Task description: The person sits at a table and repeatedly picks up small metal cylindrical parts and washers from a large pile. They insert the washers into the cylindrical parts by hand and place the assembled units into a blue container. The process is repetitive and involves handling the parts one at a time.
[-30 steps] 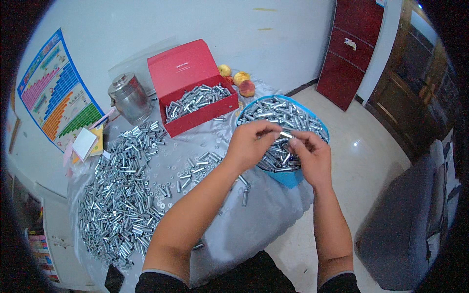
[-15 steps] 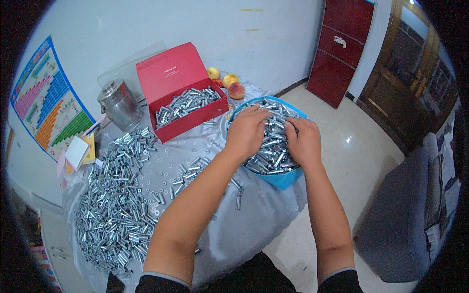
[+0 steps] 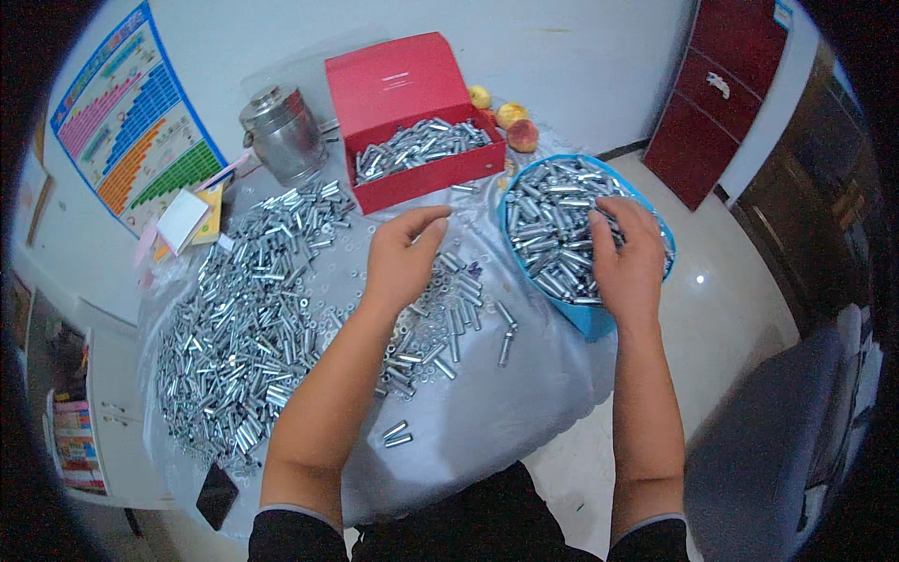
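My left hand (image 3: 405,255) hovers above the table, just in front of the red box, with its fingers stretched out and nothing visible in them. On the right, my right hand (image 3: 629,262) rests at the right side of a blue bin (image 3: 582,318), its thumb and fingers apart over the metal pieces. Silver anchor bolts (image 3: 552,220) fill this bin nearly to the rim. Below my left hand lie loose bolts (image 3: 459,314) and small washers (image 3: 342,314). A large heap of similar metal pieces (image 3: 248,347) spreads over the table's left side.
An open red box (image 3: 421,173) of bolts stands at the back, beside a metal canister (image 3: 284,136) and several fruits (image 3: 522,136). A dark phone-like slab (image 3: 217,496) lies at the near left edge. A grey sofa (image 3: 777,421) stands right of the cloth-covered table (image 3: 496,421).
My left hand has left the blue bin and moved left over the table. My right hand stays at the bin. The view has shifted, so the scene sits farther right.
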### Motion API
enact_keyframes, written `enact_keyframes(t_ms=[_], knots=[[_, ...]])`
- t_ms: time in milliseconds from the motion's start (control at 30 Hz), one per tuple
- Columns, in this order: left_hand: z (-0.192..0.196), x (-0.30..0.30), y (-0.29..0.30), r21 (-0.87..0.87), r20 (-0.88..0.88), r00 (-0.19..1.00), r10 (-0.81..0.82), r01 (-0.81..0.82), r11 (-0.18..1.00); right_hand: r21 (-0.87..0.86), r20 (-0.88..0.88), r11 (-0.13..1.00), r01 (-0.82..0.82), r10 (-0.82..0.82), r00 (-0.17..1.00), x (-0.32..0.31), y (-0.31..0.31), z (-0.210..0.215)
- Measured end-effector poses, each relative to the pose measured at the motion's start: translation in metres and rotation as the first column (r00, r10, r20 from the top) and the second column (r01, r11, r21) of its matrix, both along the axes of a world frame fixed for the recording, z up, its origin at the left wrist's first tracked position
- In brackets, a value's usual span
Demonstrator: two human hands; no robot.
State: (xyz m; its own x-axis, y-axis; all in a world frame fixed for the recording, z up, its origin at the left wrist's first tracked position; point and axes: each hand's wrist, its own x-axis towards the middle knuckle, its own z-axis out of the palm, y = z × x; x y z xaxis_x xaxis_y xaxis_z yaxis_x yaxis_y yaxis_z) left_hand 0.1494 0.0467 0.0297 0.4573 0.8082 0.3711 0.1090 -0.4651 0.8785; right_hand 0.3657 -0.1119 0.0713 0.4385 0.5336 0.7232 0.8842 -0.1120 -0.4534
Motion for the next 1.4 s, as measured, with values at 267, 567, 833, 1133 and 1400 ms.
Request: enact_keyframes(t_ms=[267, 567, 833, 1133, 1400], knots=[[-0.013, -0.083, -0.018, -0.160, -0.071, 0.985, 0.156, -0.165, 0.973, 0.040, 0.095, 0.945, -0.324, 0.319, 0.943, -0.080, 0.036, -0.027], [-0.035, -0.131, -0.023, -0.283, -0.023, 0.972, 0.233, -0.229, 0.931, -0.341, -0.042, 0.825, -0.452, 0.466, 0.884, -0.121, 0.094, -0.095], [-0.039, -0.146, -0.028, -0.188, -0.223, 0.951, 0.213, -0.256, 0.948, -0.611, -0.164, 0.691, -0.387, 0.368, 0.915, -0.139, 0.116, -0.096], [-0.034, -0.139, -0.039, 0.000, -0.456, 0.890, -0.004, 0.004, 1.000, -0.234, -0.402, 0.826, -0.512, 0.398, 0.825, -0.142, 0.112, -0.113], [-0.036, -0.153, -0.032, 0.072, -0.508, 0.834, -0.216, 0.292, 0.954, -0.166, -0.451, 0.834, -0.525, 0.410, 0.793, -0.144, 0.111, -0.106]])
